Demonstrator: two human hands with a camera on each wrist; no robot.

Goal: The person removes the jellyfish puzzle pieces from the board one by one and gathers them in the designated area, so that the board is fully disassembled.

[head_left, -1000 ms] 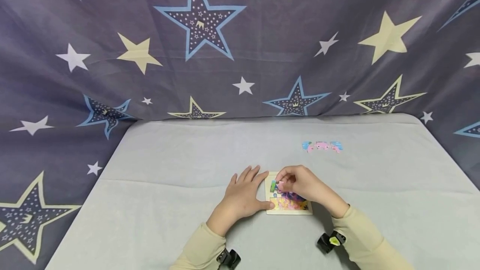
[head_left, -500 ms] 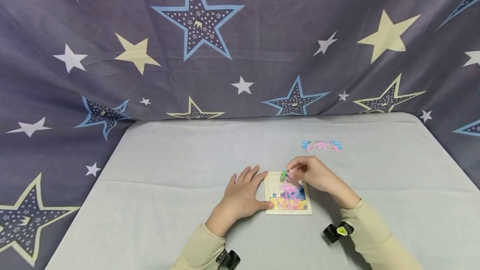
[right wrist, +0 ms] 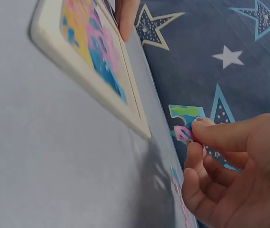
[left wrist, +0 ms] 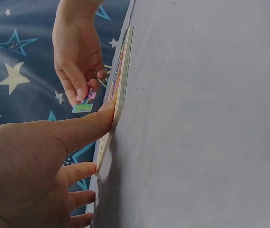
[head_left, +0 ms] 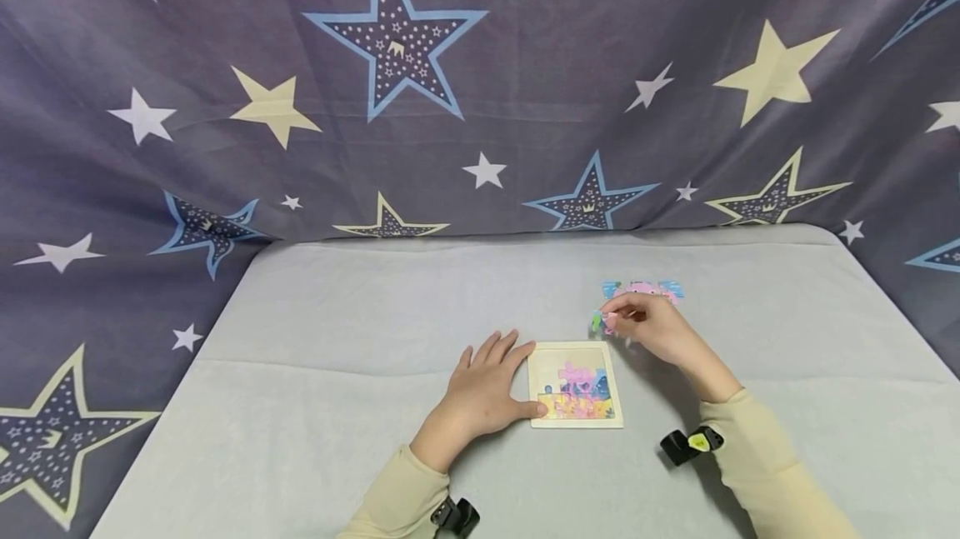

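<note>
My right hand pinches a green, blue and pink jigsaw piece between thumb and fingertips. It holds the piece above the cloth, beyond the top right corner of a pale puzzle tray. Joined jigsaw pieces in yellow, pink and blue fill the tray's lower part, and its upper left shows bare board. With fingers spread straight, my left hand rests along the tray's left side. Its thumb presses on the lower left rim. Between the two hands, the left wrist view shows the tray edge-on.
A short row of loose jigsaw pieces, blue and pink, lies behind my right hand, which partly covers it. Light grey cloth covers the table. A dark curtain with stars hangs behind and at the sides.
My right hand has lifted away from the tray with the jigsaw piece, moving right and toward the back, which uncovers the tray's upper part. My left hand stays where it was.
</note>
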